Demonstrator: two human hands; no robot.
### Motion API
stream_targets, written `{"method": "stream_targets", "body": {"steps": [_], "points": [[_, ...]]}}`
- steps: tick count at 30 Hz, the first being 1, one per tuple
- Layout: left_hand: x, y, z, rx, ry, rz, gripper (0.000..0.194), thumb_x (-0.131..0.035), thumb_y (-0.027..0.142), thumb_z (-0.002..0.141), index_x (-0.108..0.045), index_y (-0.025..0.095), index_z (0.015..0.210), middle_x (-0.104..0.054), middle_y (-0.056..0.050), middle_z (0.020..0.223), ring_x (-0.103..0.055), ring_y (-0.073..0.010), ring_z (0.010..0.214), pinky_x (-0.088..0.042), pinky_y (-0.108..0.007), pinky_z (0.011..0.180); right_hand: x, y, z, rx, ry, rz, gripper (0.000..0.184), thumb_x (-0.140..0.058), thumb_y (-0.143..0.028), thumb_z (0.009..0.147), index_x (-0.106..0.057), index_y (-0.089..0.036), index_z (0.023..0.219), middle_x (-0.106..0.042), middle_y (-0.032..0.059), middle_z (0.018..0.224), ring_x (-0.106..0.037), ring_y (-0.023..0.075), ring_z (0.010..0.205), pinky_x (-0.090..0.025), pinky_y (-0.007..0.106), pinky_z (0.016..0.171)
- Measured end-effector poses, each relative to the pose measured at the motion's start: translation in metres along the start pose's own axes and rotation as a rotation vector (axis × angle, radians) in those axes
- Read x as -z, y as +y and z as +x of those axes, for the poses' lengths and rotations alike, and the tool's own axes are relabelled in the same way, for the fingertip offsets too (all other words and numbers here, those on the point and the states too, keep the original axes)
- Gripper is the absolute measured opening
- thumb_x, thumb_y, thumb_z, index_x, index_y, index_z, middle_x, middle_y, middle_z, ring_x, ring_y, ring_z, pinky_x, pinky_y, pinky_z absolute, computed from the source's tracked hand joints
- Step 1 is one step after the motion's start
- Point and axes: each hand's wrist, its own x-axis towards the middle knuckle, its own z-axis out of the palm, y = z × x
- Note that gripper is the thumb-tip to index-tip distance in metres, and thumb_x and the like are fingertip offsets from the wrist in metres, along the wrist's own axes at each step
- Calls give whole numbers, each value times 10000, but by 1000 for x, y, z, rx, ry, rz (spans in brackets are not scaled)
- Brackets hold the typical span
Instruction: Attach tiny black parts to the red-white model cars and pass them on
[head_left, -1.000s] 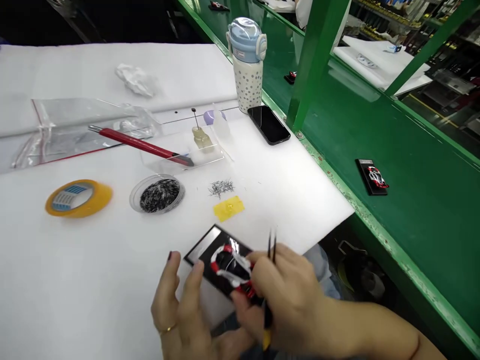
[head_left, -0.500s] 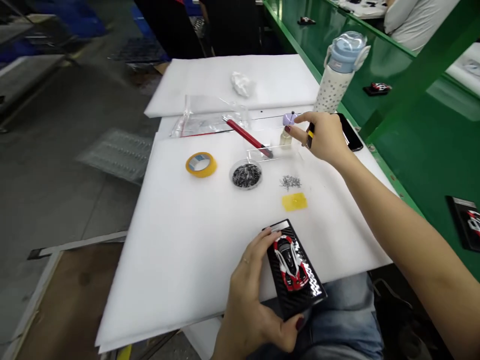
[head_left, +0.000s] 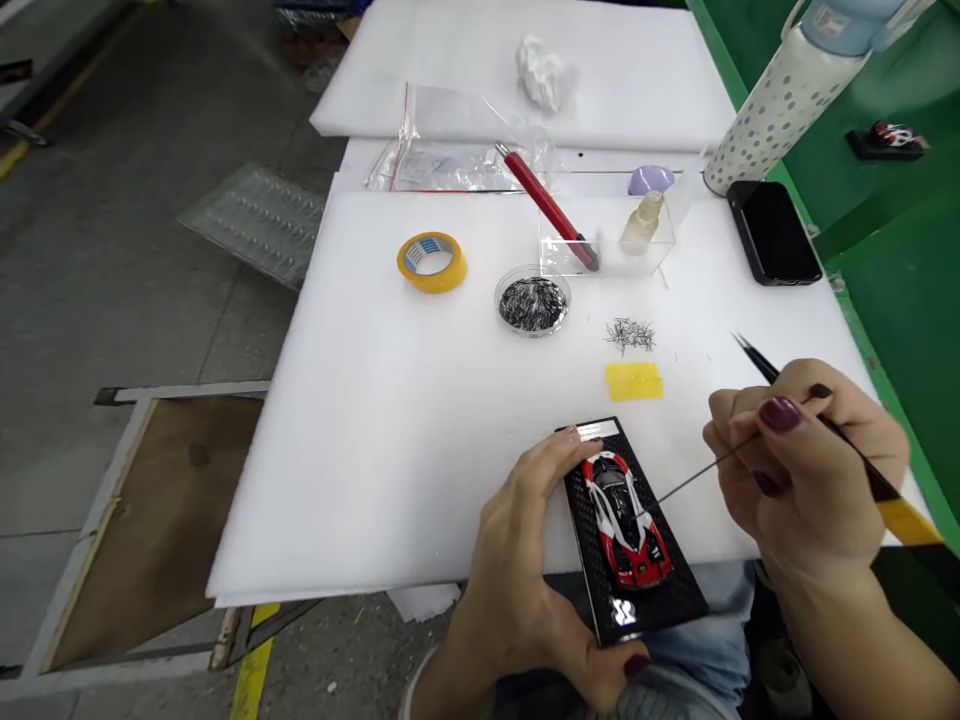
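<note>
A red, white and black model car (head_left: 626, 520) is fixed on a black carbon-patterned display base (head_left: 592, 570). My left hand (head_left: 525, 570) grips that base by its edges, at the table's front edge. Between thumb and finger, my right hand (head_left: 802, 450) pinches a thin dark needle-like rod (head_left: 697, 478), whose tip reaches the car's rear deck; whether it touches cannot be made out. Black tweezers (head_left: 757, 360) also lie in that hand, their tips pointing away from me. Beyond the car are a yellow tape piece (head_left: 634, 381) and a small pile of thin black bits (head_left: 630, 334).
Farther back stand a round dish of black bits (head_left: 533, 304), a tape roll (head_left: 432, 262), a red pen-shaped cutter (head_left: 551, 210) and a small glass bottle (head_left: 643, 222) in a clear tray. A phone (head_left: 774, 232) and a dotted flask (head_left: 784, 105) are at the right.
My right hand has come back from the small bottle to beside the car, bringing the thin rod over it. My left hand still holds the base. The view has tilted down.
</note>
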Motion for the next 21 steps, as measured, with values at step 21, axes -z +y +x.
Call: {"method": "stream_targets", "body": {"steps": [21], "points": [[1,0,-1,-6,4,6,1131,-677,878,694,-353,228,1561,-630,-120,1426,-581,-336,1396,-517,-478,1164,-7,12,-1,-184,130,191,412,-836,-237,753,-479,-207,549,-346,-70,431,-199,54,403,-131,226,370]]}}
